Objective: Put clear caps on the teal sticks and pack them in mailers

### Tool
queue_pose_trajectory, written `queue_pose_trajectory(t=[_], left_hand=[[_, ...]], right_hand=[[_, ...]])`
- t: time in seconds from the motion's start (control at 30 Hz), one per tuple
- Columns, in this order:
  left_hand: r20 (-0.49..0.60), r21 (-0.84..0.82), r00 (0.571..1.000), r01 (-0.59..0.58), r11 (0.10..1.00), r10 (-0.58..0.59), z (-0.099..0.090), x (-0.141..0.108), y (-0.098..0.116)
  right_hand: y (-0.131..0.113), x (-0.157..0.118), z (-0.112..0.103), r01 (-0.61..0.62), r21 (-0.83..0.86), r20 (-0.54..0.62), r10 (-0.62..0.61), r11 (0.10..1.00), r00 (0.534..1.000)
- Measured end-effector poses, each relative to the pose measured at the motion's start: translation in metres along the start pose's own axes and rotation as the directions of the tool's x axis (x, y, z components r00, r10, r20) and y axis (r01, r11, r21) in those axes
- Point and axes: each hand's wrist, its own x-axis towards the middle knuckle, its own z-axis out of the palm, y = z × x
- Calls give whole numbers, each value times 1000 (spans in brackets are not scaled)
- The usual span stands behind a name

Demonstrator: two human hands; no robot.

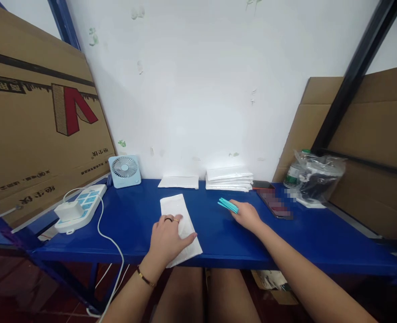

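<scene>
My left hand (167,237) rests on a long white folded paper (174,206), which lies slightly aslant near the front edge of the blue table. Its thumb is spread away from its fingers, and part of the paper is hidden beneath it. To the right, my right hand (248,216) is closed around a few slim turquoise sticks (228,205) that point to the left, just over the tabletop. Their exact kind is hard to make out. Against the wall stand a stack of white folded papers (228,178) and a smaller, flatter white paper pile (179,181).
At the back left is a light blue fan (125,170). A white power strip (84,208) with a plugged-in charger trails a cable over the front edge. On the right lie a phone (274,202) and a plastic-wrapped item (319,179). Cardboard (33,121) flanks the table.
</scene>
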Motion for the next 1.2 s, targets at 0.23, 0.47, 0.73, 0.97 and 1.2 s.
queue_pose_trajectory(t=[0.23, 0.47, 0.73, 0.97, 1.2], left_hand=[[280, 15, 959, 48, 999, -50, 3, 36, -4], [438, -117, 800, -402, 908, 410, -19, 52, -19], [294, -144, 911, -257, 956, 289, 15, 71, -4], [148, -312, 892, -369, 876, 428, 23, 82, 12], [150, -383, 825, -459, 801, 545, 42, 99, 35]], right_hand=[[-11, 3, -16, 107, -288, 149, -66, 951, 987], [10, 0, -24, 215, -379, 218, -139, 900, 966], [-2, 16, -10, 255, -463, 210, -175, 849, 962], [-4, 18, 0, 282, -468, 218, -200, 838, 955], [-26, 21, 6, 364, -352, 222, -301, 862, 927]])
